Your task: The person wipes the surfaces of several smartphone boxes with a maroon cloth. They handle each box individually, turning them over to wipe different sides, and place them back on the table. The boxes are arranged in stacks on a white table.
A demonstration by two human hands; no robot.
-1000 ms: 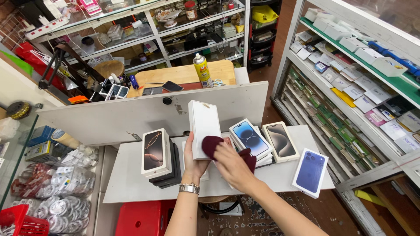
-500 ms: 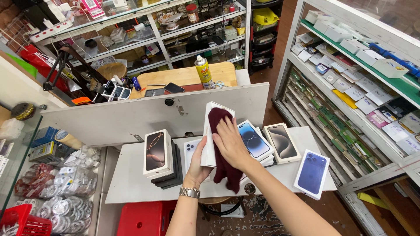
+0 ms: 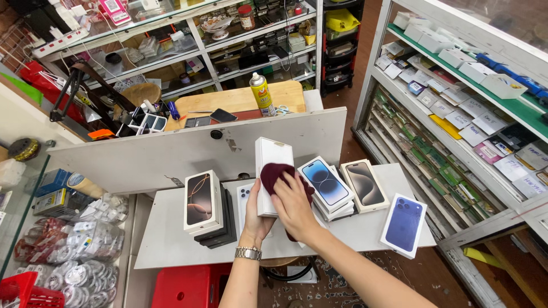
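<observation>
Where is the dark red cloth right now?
Centre of the head view: the dark red cloth lies under the right hand, against the white box.

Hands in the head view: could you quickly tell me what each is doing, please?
Left hand: closed on the white box, holding it upright.
Right hand: pressing the maroon cloth against the box.
</observation>
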